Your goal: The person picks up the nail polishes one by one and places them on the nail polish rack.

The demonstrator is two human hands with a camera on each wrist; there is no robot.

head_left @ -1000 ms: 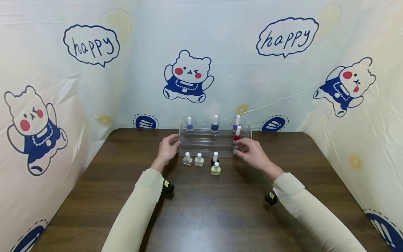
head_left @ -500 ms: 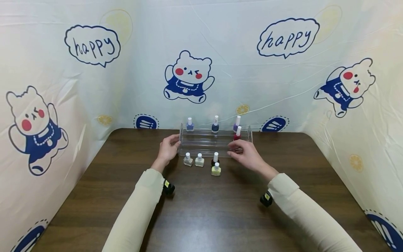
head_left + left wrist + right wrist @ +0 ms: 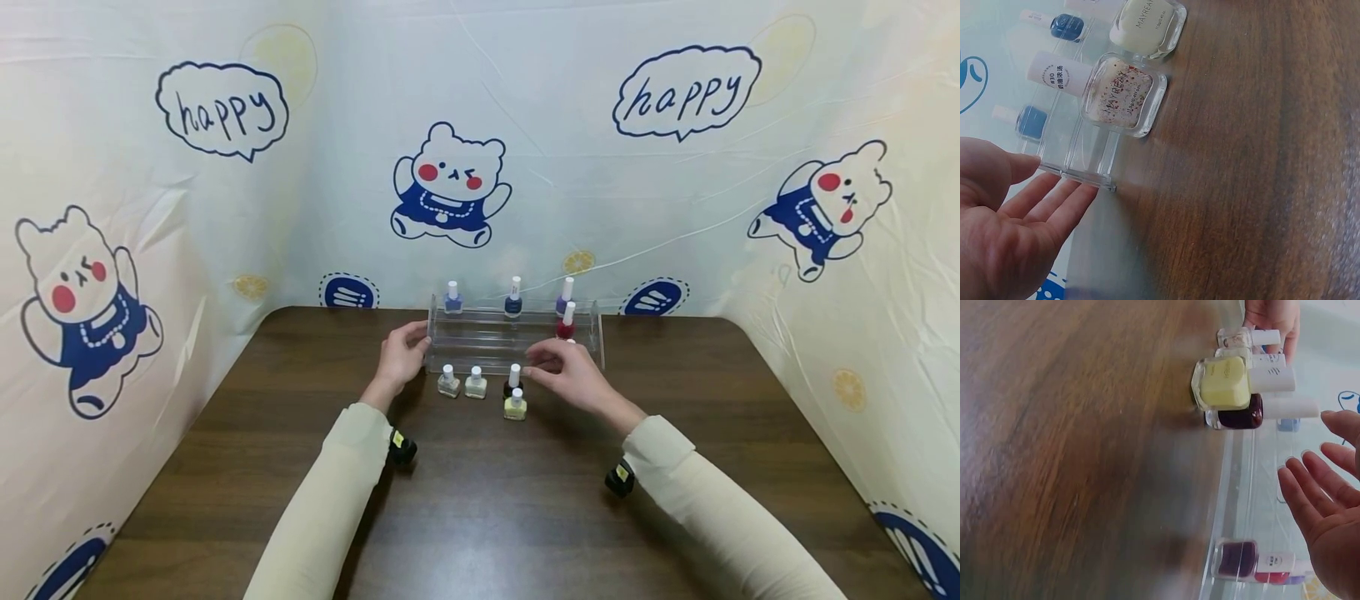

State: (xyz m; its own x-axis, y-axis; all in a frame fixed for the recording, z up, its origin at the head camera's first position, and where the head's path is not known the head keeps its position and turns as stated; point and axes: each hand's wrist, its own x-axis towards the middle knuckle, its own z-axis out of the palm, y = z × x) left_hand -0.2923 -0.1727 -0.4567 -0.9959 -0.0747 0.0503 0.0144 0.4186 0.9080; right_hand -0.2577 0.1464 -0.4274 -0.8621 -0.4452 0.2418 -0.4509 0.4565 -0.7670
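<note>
My left hand touches the left end of a clear acrylic tiered rack; in the left wrist view its fingertips meet the end panel. My right hand, fingers spread and holding nothing, is beside the white cap of a dark red nail polish bottle. In front of that bottle stands a yellow nail polish bottle. A glitter polish bottle and a cream polish bottle stand to the left. A dark purple polish bottle sits on the lowest tier, mostly hidden by my right hand in the head view.
On the top tier are a light blue bottle, a dark blue bottle and a purple bottle. A red bottle stands one tier lower at right. Printed cloth surrounds the wooden table.
My right hand has let go of the dark purple bottle at the rack's right end and moved left toward the dark red bottle. My left hand has stayed at the rack's left end.
</note>
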